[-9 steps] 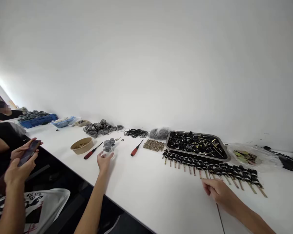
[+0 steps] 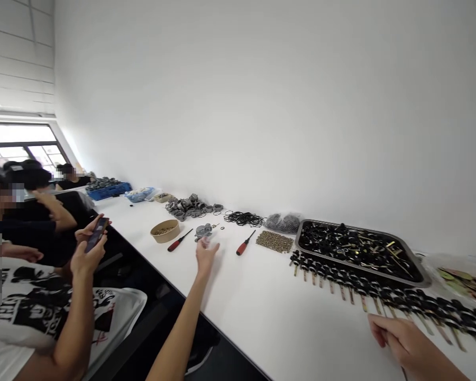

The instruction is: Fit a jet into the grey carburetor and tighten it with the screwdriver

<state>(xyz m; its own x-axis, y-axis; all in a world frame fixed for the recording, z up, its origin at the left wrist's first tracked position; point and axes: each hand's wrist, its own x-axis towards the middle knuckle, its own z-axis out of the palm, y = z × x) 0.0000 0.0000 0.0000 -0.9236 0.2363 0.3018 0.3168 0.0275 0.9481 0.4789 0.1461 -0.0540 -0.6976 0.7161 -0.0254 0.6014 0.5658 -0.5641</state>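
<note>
My left hand (image 2: 207, 258) rests low over the white table, thumb and fingers apart, just in front of a grey metal housing (image 2: 203, 232). Whether its fingertips touch that housing I cannot tell. My right hand (image 2: 400, 338) is curled closed at the near side of a row of black knob-like parts with flat brass-coloured strips (image 2: 351, 293). Anything inside its fingers is hidden. On either side of my left hand lie two red-handled screwdrivers, one on the left (image 2: 178, 241) and one on the right (image 2: 245, 244).
A round tan tub (image 2: 165, 238) holds small brass pieces. Grey housings (image 2: 188, 206), black rings (image 2: 244, 218) and brass pieces (image 2: 274, 241) lie in piles. A metal tray (image 2: 424, 275) holds black parts. At left, a person's hands (image 2: 88, 246) hold a phone (image 2: 97, 233).
The view has turned left, so the table's things sit farther right and more people show. Both hands stay near the same things, the left with fingers apart and the right curled.
</note>
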